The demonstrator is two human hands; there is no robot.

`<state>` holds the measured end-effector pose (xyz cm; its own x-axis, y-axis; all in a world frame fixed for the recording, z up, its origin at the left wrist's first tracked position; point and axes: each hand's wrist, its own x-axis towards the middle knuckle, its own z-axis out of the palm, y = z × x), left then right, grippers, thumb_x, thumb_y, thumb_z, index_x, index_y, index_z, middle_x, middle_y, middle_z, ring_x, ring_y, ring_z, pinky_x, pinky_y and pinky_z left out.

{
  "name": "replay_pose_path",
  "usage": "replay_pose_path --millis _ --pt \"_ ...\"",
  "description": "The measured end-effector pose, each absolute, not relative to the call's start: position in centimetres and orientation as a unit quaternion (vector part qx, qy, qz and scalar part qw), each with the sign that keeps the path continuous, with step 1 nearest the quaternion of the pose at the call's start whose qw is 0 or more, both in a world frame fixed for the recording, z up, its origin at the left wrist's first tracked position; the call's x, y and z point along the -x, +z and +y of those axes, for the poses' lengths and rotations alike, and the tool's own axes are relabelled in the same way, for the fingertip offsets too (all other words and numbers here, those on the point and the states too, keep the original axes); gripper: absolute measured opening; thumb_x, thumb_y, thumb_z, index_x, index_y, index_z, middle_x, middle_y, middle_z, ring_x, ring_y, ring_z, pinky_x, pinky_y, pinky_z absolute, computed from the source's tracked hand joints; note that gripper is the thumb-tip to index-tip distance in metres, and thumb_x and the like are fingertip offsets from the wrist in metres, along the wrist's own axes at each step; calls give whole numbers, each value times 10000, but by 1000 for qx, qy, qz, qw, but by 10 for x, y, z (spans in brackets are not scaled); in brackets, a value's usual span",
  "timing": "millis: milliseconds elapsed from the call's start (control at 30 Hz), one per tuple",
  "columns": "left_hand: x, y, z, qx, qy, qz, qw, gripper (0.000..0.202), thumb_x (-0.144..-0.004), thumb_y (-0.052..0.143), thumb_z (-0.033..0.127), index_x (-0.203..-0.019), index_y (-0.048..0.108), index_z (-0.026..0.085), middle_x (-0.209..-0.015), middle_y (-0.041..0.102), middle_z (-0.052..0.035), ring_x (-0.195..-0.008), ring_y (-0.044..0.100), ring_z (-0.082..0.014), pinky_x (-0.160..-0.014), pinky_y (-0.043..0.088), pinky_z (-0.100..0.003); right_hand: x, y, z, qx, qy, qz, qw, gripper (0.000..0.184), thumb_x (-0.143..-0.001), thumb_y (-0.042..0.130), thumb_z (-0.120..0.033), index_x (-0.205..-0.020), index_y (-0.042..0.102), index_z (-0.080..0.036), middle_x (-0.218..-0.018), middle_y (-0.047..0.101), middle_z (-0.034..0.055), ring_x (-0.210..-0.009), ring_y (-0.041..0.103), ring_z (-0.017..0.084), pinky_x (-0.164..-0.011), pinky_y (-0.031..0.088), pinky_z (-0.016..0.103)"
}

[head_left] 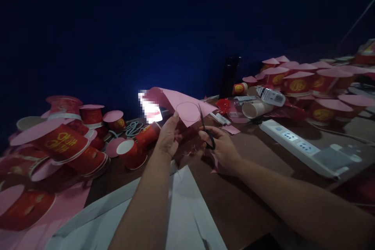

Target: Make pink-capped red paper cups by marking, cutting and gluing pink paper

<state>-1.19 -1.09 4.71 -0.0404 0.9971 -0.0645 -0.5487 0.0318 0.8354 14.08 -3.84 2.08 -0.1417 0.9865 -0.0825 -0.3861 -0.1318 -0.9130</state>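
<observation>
My left hand pinches the lower left edge of a pink paper sheet, thumb on top. A circle is drawn in dark line on the sheet near its front corner. My right hand is closed round the black handles of a pair of scissors. The scissor blades point up and lie at the right side of the drawn circle, against the paper. Whether the blades are spread I cannot make out. Below the hands, small pink scraps lie on the brown table.
Red paper cups with pink discs crowd the left; more disc-topped cups stand at the back right. A white power strip lies to the right, near a clear bottle. White sheets lie under my left arm. A lit screen glows behind the paper.
</observation>
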Motion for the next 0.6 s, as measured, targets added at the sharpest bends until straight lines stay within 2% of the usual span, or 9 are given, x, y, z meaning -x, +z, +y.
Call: replay_pose_path --millis 133,300,467,600 --pt "-8 50 -17 -292 613 368 635 484 -664 750 518 -982 635 172 -850 699 -86 -754 678 -194 -628 546 -275 -141 19 -39 387 659 -397 508 495 -586 824 -451 -980 650 -209 -654 602 -38 -524 532 98 -462 431 224" --pt "-9 40 -12 -217 604 463 612 424 -604 817 385 -903 621 159 -666 653 -26 -511 585 -137 -448 451 -237 -142 17 -39 391 654 -440 474 422 -591 822 -405 -915 676 -179 -649 607 -35 -519 503 75 -484 411 210" --pt "-9 25 -5 -178 620 488 587 324 -605 801 283 -836 608 161 -621 625 14 -443 516 -77 -439 411 -192 -141 14 -38 389 657 -445 467 423 -580 827 -408 -893 678 -165 -663 615 -24 -558 512 82 -512 399 210" --pt "-13 17 -4 -168 605 497 599 351 -600 799 326 -834 608 147 -572 585 25 -403 483 -68 -415 399 -189 -140 13 -37 390 672 -427 462 441 -576 823 -431 -890 667 -163 -604 585 -40 -537 495 79 -502 377 208"
